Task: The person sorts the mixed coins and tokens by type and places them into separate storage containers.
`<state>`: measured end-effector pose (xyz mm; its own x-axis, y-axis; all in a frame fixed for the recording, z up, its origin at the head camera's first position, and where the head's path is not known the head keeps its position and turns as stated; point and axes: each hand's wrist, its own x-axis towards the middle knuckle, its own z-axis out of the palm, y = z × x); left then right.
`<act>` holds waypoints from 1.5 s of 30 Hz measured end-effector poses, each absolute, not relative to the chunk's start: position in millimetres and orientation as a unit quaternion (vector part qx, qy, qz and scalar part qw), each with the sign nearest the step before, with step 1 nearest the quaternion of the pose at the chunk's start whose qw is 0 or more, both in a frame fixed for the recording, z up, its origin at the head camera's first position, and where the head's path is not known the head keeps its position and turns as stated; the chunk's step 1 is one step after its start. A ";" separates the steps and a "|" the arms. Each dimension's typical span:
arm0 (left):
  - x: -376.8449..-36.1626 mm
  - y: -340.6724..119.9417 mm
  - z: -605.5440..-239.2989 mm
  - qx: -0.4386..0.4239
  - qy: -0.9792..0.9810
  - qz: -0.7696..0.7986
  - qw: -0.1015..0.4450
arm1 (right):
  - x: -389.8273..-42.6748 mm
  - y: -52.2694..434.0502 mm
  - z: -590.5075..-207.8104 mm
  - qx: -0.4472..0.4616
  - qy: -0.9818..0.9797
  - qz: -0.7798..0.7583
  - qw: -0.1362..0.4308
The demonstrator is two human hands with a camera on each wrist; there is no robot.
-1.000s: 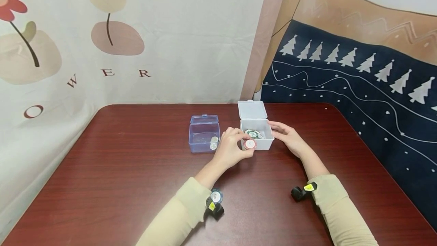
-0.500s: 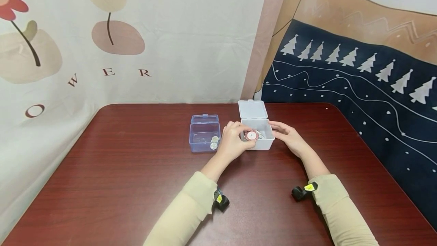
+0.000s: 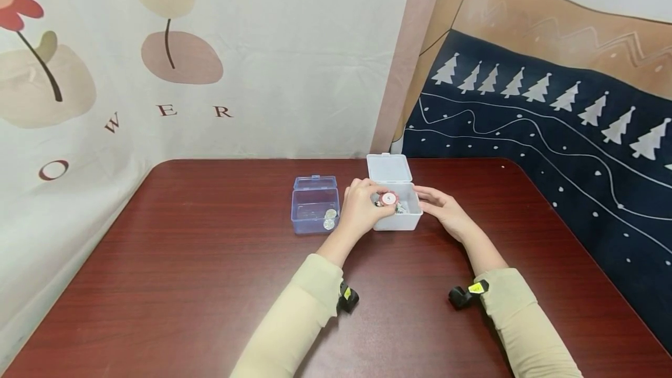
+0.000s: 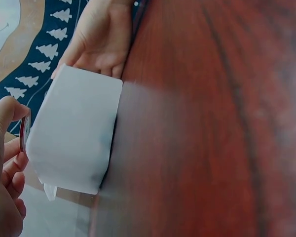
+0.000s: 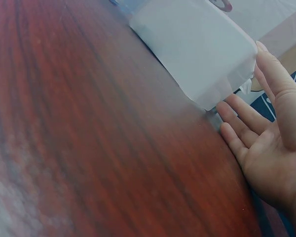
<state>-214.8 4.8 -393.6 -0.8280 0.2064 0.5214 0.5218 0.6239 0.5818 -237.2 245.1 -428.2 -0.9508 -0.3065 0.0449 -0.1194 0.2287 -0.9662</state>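
My left hand (image 3: 361, 207) pinches a red-edged poker chip (image 3: 389, 198) with a white centre between thumb and fingertips, over the opening of the white plastic box (image 3: 397, 224). In the left wrist view the chip (image 4: 25, 131) stands nearly edge-on beside the box's rim. Part of another chip and some small pale things show inside the box, partly hidden by the left hand. The box's lid (image 3: 389, 168) is tipped back. My right hand (image 3: 446, 214) rests its extended fingers against the box's right side; in the right wrist view its thumb meets the box's upper corner.
Left of the white box stands a translucent blue box (image 3: 304, 227) with its lid raised, holding a few silver coins (image 3: 329, 219). Both boxes are near the back of the dark red wooden table (image 3: 210, 261). Printed cloths hang behind the table.
My left hand has carried the red poker chip up and slightly right, from the box's front to over its opening. A blue chip on the table is now hidden by the left sleeve.
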 end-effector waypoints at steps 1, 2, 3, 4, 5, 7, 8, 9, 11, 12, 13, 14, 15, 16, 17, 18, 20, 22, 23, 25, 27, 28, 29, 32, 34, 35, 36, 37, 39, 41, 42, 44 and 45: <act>-215.7 5.3 -393.4 -0.208 -0.878 -0.380 0.204 | -237.5 245.3 -428.4 -0.139 0.782 -0.603 0.077; -216.8 5.6 -393.3 -0.208 -0.880 -0.377 0.201 | -237.6 245.3 -428.5 -0.139 0.782 -0.603 0.076; -217.6 6.1 -393.1 -0.207 -0.881 -0.377 0.198 | -237.8 245.4 -428.6 -0.138 0.782 -0.603 0.077; -218.7 6.6 -393.0 -0.206 -0.882 -0.377 0.195 | -237.9 245.5 -428.6 -0.137 0.781 -0.605 0.077; -219.5 7.0 -392.9 -0.205 -0.883 -0.377 0.192 | -237.8 245.4 -428.6 -0.136 0.780 -0.605 0.078; -221.3 7.8 -393.3 -0.202 -0.886 -0.375 0.186 | -237.5 245.2 -428.5 -0.133 0.781 -0.606 0.079; -222.3 8.1 -393.5 -0.201 -0.887 -0.373 0.184 | -237.2 245.1 -428.3 -0.129 0.779 -0.608 0.080; -223.1 8.4 -393.7 -0.200 -0.889 -0.370 0.182 | -237.1 245.1 -428.3 -0.127 0.779 -0.608 0.081; -224.7 8.6 -394.3 -0.200 -0.892 -0.364 0.179 | -236.7 244.7 -427.8 -0.127 0.780 -0.608 0.082; -225.4 8.7 -394.5 -0.199 -0.894 -0.361 0.177 | -236.6 244.6 -427.6 -0.127 0.779 -0.608 0.083; -226.1 8.8 -394.6 -0.199 -0.895 -0.359 0.175 | -236.6 244.6 -427.5 -0.128 0.778 -0.609 0.084; -226.6 8.8 -394.7 -0.199 -0.896 -0.358 0.172 | -236.8 244.5 -427.6 -0.126 0.777 -0.611 0.085; -227.0 8.8 -394.7 -0.198 -0.897 -0.357 0.169 | -236.9 244.3 -427.6 -0.127 0.776 -0.611 0.086; -227.6 8.8 -395.0 -0.197 -0.898 -0.357 0.166 | -237.1 244.5 -427.9 -0.128 0.776 -0.611 0.087; -228.1 8.8 -395.2 -0.196 -0.898 -0.358 0.163 | -237.2 244.4 -427.8 -0.128 0.776 -0.611 0.088; -228.7 8.8 -395.5 -0.194 -0.899 -0.358 0.160 | -237.3 244.2 -427.8 -0.128 0.775 -0.612 0.089; -230.1 8.8 -396.6 -0.192 -0.901 -0.358 0.153 | -237.8 244.4 -427.9 -0.128 0.776 -0.611 0.090; -231.6 8.8 -397.6 -0.190 -0.902 -0.360 0.145 | -238.1 244.6 -427.8 -0.127 0.776 -0.612 0.089; -232.2 8.8 -397.8 -0.189 -0.902 -0.362 0.140 | -238.1 244.5 -427.6 -0.127 0.776 -0.611 0.089; -233.0 8.8 -398.0 -0.187 -0.902 -0.368 0.128 | -238.5 244.9 -427.6 -0.127 0.778 -0.609 0.086; -233.5 8.8 -397.8 -0.182 -0.902 -0.373 0.114 | -238.2 244.5 -427.5 -0.127 0.779 -0.608 0.085; -233.6 8.7 -397.6 -0.179 -0.903 -0.375 0.108 | -238.0 244.3 -427.5 -0.127 0.779 -0.608 0.086; -233.7 8.7 -397.5 -0.176 -0.904 -0.376 0.102 | -237.9 244.1 -427.5 -0.128 0.779 -0.608 0.086; -233.8 8.6 -396.9 -0.169 -0.908 -0.373 0.090 | -237.6 243.7 -427.7 -0.130 0.778 -0.609 0.086; -233.8 8.7 -396.2 -0.168 -0.911 -0.367 0.086 | -237.8 243.9 -428.4 -0.129 0.778 -0.609 0.083; -233.8 8.7 -395.8 -0.168 -0.912 -0.364 0.084 | -238.1 244.3 -428.9 -0.130 0.779 -0.608 0.082; -233.7 8.7 -395.6 -0.167 -0.914 -0.361 0.082 | -238.4 244.8 -429.4 -0.132 0.780 -0.606 0.080; -233.6 8.6 -395.3 -0.165 -0.915 -0.359 0.079 | -238.6 245.1 -430.0 -0.135 0.780 -0.605 0.079; -233.3 8.6 -395.0 -0.163 -0.917 -0.357 0.075 | -239.0 245.5 -430.9 -0.138 0.781 -0.604 0.076; -232.9 8.4 -394.8 -0.160 -0.916 -0.360 0.070 | -239.2 245.9 -431.5 -0.142 0.782 -0.602 0.074; -232.5 8.4 -394.7 -0.159 -0.915 -0.364 0.067 | -238.9 246.0 -431.4 -0.145 0.782 -0.601 0.074; -231.7 8.3 -394.3 -0.159 -0.912 -0.373 0.064 | -238.5 245.8 -431.0 -0.142 0.782 -0.603 0.074; -231.5 8.2 -394.0 -0.159 -0.910 -0.377 0.064 | -238.2 245.7 -430.7 -0.140 0.782 -0.603 0.074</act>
